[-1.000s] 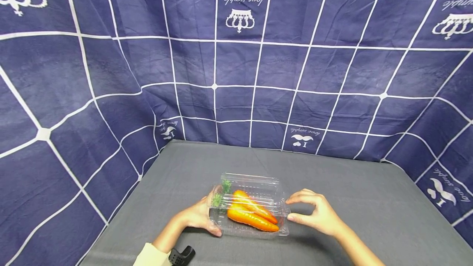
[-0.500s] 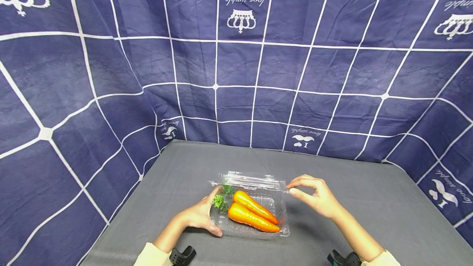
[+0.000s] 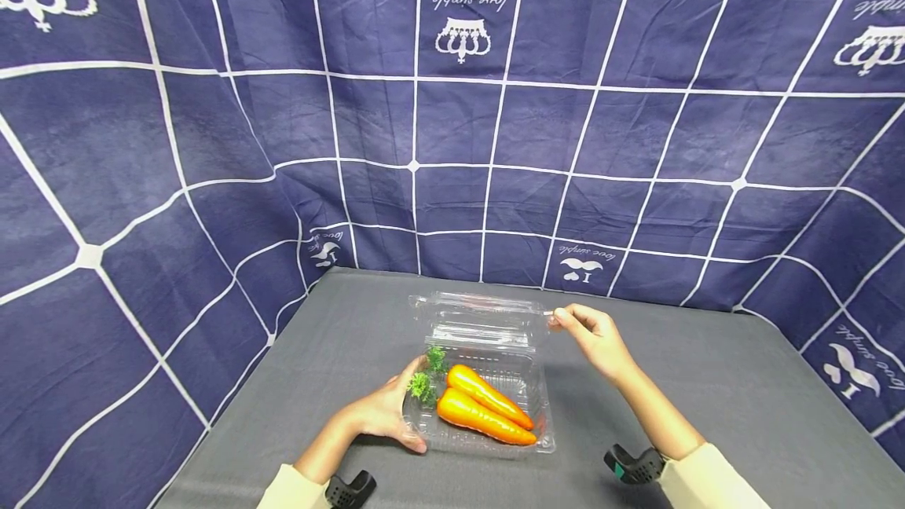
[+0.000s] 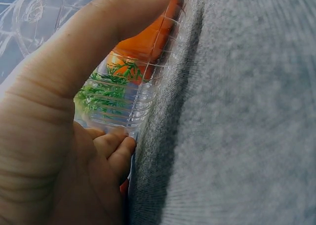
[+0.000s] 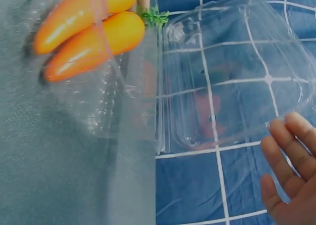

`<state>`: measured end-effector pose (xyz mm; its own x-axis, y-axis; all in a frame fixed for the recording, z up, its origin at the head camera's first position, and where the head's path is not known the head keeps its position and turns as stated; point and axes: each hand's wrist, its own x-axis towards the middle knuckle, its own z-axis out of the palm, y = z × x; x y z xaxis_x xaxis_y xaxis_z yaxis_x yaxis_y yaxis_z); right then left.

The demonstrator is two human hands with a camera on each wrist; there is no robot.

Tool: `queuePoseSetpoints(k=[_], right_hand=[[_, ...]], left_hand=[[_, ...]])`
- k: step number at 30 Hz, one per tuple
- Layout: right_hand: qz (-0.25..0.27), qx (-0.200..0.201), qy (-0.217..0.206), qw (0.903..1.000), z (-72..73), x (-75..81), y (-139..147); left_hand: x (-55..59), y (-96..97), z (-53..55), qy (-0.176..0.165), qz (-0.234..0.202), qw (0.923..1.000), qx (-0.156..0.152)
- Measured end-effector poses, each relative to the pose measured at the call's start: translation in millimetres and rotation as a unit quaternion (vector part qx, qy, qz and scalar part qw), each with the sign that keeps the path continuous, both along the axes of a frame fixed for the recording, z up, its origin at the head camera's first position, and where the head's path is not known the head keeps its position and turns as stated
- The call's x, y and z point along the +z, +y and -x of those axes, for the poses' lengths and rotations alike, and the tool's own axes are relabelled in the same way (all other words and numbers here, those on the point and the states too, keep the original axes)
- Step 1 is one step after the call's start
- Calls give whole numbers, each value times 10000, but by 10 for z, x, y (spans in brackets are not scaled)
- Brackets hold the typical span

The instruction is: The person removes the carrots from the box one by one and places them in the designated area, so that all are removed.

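A clear plastic clamshell container [image 3: 546,399] sits on the grey surface with two orange carrots [image 3: 488,416] side by side in its base, green tops [image 3: 422,387] at the left end. My left hand [image 3: 385,413] grips that left end, thumb along the front wall and the other fingers reaching round the back. In the left wrist view the thumb [image 4: 94,32] lies across the ribbed clear wall. The hinged lid [image 3: 484,322] stands raised behind the base. My right hand [image 3: 594,336] pinches the lid's right corner between thumb and fingertips; several fingers [image 5: 291,151] show by the lid edge in the right wrist view.
Grey cloth [image 3: 707,399] covers the table around the container. A dark blue curtain [image 3: 537,132] with white grid lines hangs behind and at both sides. Black straps [image 3: 351,489] sit on both wrists, below cream sleeves.
The lid has swung up and back, away from me, with my right hand rising along with it. My left hand keeps its grip; the base and carrots stay in place.
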<state>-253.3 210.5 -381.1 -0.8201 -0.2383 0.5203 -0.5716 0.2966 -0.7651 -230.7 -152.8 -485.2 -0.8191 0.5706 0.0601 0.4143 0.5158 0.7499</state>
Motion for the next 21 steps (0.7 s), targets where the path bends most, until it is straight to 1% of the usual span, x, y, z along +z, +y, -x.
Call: queuePoseSetpoints(k=[5, 8, 14, 17, 21], right_hand=[[280, -372, -269, 9986, 96, 30, -56], [448, -528, -574, 9959, 138, 42, -76], [615, -597, -1095, 9903, 213, 27, -85], [681, -600, -1287, 9875, 247, -5, -95], [587, -734, -1459, 9848, 288, -78, -110]], left_hand=[[2, 3, -4, -47, -34, 10000, 18], [1, 4, -5, -32, 11, 10000, 39], [-2, 6, -2, -13, 37, 10000, 36], [-6, 6, 1, 9, 24, 10000, 13], [-8, 9, 5, 81, 23, 10000, -34]])
